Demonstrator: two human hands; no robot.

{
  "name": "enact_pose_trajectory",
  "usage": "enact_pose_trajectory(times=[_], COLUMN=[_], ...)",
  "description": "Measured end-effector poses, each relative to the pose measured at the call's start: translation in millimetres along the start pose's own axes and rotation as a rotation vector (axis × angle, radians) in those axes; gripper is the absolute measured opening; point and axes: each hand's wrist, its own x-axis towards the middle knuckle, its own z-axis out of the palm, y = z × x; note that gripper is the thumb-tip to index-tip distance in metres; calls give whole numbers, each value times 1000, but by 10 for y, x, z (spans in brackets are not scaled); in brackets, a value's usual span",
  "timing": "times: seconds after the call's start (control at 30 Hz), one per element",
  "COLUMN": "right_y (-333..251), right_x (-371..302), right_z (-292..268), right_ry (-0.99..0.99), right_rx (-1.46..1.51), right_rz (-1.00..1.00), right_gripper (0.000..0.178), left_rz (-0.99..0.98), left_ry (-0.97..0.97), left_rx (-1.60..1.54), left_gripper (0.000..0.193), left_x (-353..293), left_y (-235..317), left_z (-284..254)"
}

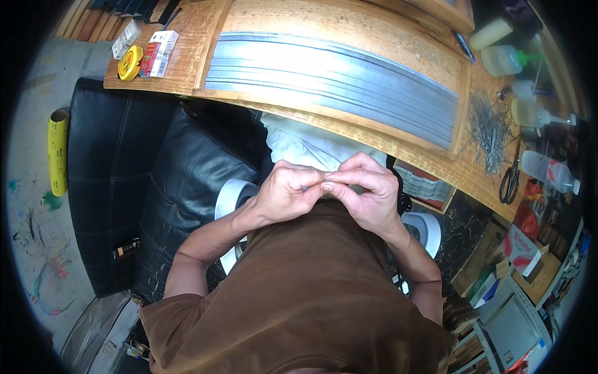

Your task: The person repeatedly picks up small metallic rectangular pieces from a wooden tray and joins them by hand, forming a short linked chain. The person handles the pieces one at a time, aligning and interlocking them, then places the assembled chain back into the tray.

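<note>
My left hand (286, 192) and my right hand (369, 192) meet in front of my chest, short of the table's near edge. Thumbs and forefingers of both are pinched together, tip against tip. Whatever lies between the fingertips, if anything, is too small to make out. Beyond them on the wooden table (180, 43) lies a wood-framed panel (336, 25), with long silvery strips (330, 78) laid side by side along its near part. A white cloth (314, 140) hangs or lies below the table edge, just past my hands.
A yellow tape measure (130, 63) and small boxes (160, 53) sit at the table's left. On the right are a heap of thin metal pieces (489, 131), black scissors (511, 181) and several bottles (501, 60). A black leather sofa (124, 168) stands to my left.
</note>
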Motion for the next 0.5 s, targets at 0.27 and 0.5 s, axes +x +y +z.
enact_pose_trajectory(times=[0.27,0.5], right_y=[-2,-11], right_x=[17,28], right_z=[-17,-28], right_ry=[-13,-9], right_rx=[-17,-7], right_rz=[-28,-38], right_gripper=[18,16], left_rz=[11,-6], left_ry=[44,51], left_rx=[-15,-28], left_gripper=[11,12], left_x=[-4,5], left_y=[-11,34], left_z=[36,30])
